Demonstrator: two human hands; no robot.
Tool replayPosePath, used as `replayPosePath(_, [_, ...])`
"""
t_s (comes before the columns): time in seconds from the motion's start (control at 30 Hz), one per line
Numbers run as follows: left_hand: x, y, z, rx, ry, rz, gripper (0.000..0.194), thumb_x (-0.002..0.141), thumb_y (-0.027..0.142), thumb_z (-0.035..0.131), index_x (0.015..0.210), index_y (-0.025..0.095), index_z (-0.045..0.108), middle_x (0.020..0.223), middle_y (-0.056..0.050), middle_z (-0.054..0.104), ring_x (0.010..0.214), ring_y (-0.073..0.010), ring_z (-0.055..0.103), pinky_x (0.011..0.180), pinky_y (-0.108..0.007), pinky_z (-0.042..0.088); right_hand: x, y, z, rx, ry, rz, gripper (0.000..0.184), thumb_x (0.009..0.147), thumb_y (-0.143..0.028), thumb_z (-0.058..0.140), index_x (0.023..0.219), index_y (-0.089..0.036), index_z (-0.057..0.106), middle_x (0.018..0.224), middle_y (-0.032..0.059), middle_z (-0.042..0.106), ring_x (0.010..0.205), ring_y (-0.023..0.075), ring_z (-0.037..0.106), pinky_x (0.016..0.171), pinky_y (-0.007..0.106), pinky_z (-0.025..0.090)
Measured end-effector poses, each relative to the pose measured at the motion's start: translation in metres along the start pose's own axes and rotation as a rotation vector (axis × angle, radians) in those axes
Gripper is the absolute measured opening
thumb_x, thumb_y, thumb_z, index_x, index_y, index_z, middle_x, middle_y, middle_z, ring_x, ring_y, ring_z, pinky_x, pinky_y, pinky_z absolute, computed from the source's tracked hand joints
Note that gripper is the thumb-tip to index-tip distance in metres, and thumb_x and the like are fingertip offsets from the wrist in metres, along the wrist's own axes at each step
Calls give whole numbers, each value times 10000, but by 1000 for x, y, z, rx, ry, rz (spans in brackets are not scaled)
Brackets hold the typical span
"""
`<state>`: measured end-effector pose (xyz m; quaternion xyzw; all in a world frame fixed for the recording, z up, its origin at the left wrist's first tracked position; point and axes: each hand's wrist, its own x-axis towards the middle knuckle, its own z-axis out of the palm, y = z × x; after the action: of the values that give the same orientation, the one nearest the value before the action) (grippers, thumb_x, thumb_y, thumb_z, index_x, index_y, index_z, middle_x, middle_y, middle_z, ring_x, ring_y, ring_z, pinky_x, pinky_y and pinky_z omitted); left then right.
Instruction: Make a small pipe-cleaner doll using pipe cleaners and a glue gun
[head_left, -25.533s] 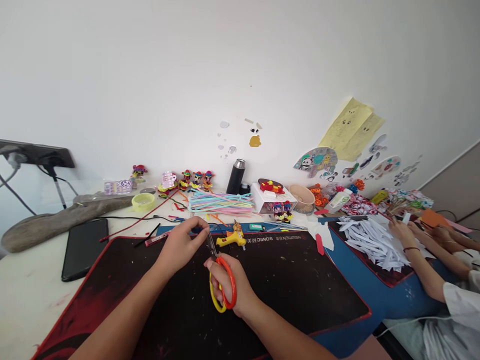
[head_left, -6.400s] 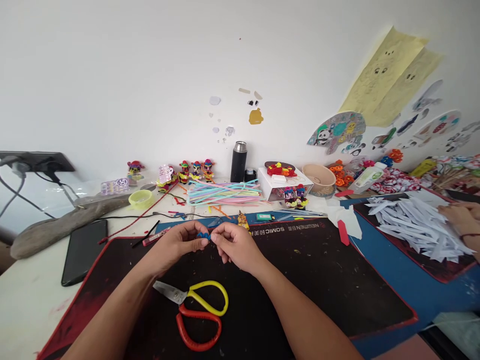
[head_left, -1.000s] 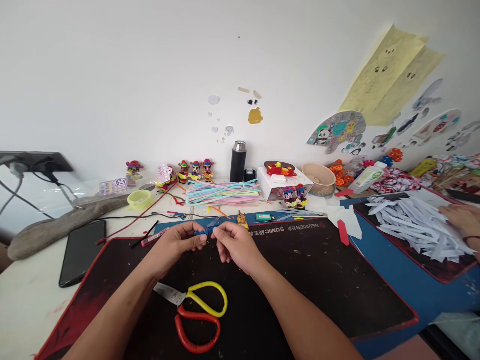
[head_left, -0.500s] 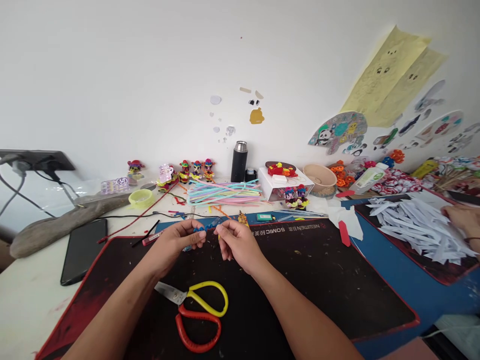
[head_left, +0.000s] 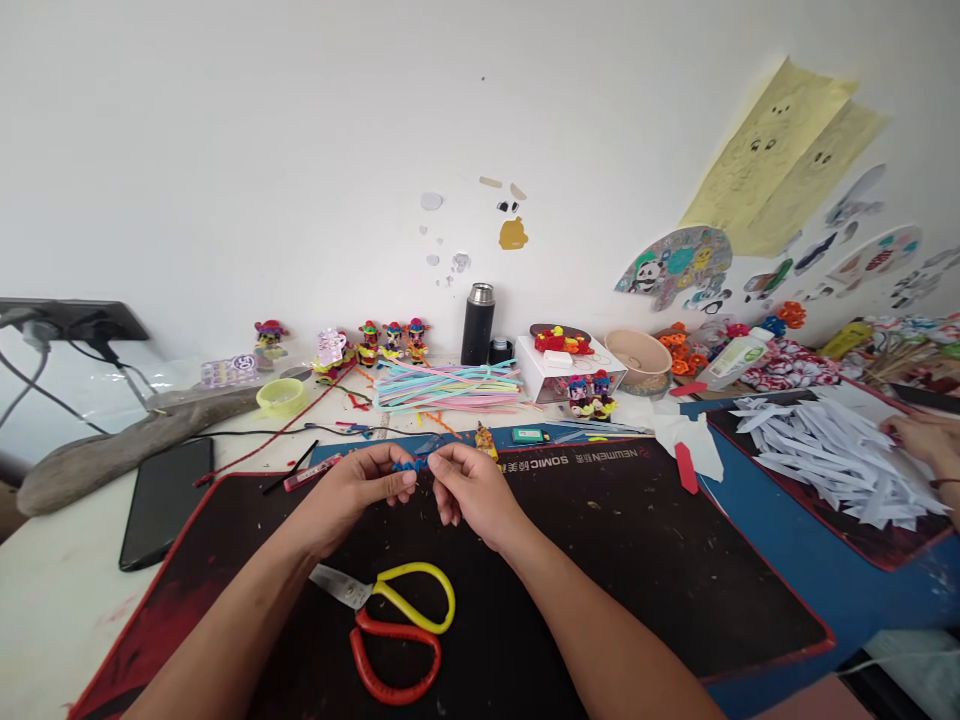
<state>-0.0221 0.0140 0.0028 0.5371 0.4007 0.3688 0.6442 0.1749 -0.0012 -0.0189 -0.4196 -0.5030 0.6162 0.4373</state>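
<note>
Evenly and softly lit, dimming across the wall (head_left: 300, 150) toward the upper right; stretched by wide-angle distortion at the sides, smeared near the right edge.

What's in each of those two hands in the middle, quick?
Left hand: closed, holding a small blue piece.
Right hand: closed, fingertips pinching the other end of that blue piece.
</note>
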Motion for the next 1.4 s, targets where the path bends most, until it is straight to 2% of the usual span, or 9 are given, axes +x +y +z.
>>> replayPosePath(0.2, [-1,-2,0,-54,9,-3,441,692,503,979,907,192,753,745,14,690,688,-148,603,638,-262,440,1,-1,-2,37,39,7,530,831,-704,748,901,-193,629,536,-76,562,385,96,510,373,205,346])
replayPosePath(0.4, [-2,-1,-3,-162,109,-11,539,693,606,955,975,169,813,779,-47,760,681,-164,633,634,-272,456,2,-4,-4,94,58,8,530,807,-693,780,905,-184,672,532,-77,549,387,91,500,374,203,345])
replayPosePath(0.63, [-1,-1,-5,-185,111,12,443,646,491,1016,919,197,828,778,-29,758,697,-150,644,630,-250,452,1,-5,-3,88,63,20,544,788,-705,792,897,-186,673,531,-78,548,388,92,500,370,201,337])
replayPosePath(0.97, [0,-1,-6,-136,139,8,404,637,476,1010,857,187,832,752,-32,731,685,-152,619,610,-255,429,3,-3,-5,109,68,18,549,778,-712,799,872,-198,630,534,-74,566,389,93,507,367,198,347])
replayPosePath(1.4, [1,-1,-4,-132,147,16,381,650,463,1000,870,195,843,704,-31,713,659,-147,591,595,-251,407,-3,-8,-2,102,6,11,503,834,-679,775,909,-192,674,550,-73,571,398,89,510,378,196,355])
